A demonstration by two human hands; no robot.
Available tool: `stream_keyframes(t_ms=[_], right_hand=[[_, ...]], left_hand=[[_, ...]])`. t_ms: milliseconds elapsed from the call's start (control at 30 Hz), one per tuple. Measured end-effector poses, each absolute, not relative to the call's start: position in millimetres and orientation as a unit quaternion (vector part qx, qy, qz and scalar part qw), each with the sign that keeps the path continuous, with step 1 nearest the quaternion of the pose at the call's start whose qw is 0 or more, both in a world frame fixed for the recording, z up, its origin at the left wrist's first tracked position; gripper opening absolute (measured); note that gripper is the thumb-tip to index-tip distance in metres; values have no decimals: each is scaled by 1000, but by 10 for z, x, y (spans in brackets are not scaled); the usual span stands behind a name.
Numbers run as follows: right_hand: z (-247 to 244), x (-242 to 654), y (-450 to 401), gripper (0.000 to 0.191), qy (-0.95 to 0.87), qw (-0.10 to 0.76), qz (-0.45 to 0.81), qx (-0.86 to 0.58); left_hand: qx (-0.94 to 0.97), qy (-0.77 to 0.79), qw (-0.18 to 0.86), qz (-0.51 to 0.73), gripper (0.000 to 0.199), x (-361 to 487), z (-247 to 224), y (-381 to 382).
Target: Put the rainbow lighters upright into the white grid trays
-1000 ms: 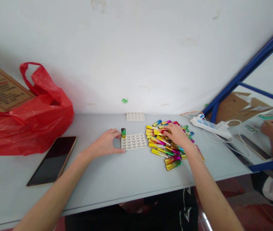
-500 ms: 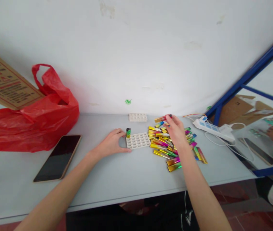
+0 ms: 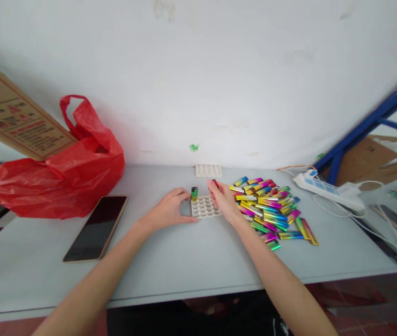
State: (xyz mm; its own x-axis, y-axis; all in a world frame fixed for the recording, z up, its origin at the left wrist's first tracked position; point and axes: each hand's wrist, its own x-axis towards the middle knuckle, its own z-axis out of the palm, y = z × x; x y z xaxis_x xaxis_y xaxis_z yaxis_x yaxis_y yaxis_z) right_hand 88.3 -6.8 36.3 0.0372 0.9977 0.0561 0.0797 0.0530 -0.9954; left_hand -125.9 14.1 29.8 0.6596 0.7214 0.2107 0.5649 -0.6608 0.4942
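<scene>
A white tray with rows of round holes (image 3: 205,212) lies flat on the table. My left hand (image 3: 170,207) grips its left end, thumb at the near corner and fingers at the far corner. In the tray's far left corner a green lighter with a black top (image 3: 194,194) stands upright, beside my left fingertips. My right hand (image 3: 224,200) is closed on a red lighter (image 3: 216,184) above the tray's right part; its lower portion is hidden by the fingers. To the right, a heap of shiny multicoloured lighters (image 3: 268,205) lies on the table.
A second white tray (image 3: 209,171) sits against the wall. At left are a phone (image 3: 96,228), a red plastic bag (image 3: 79,182) and a cardboard box (image 3: 26,121). A white power strip (image 3: 328,190) with cables lies by the blue metal frame (image 3: 366,121) at right.
My right hand has carried the red lighter from the back of the heap leftward to the tray, tipping it more upright. My left hand stays at the tray. The view has shifted slightly.
</scene>
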Motion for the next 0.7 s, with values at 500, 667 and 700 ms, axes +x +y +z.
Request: stream_keyframes(t_ms=[500,667,700], right_hand=[[492,807,-299,39,-647,464,209,-568],[498,811,-305,49,-647,466,192,-572],[500,810,-308,50,-649,466,190,-571]], left_hand=[[886,362,199,209,57,-1281,310,143],[890,360,191,203,56,-1289,313,141],[891,361,189,200,55,-1289,314,139]])
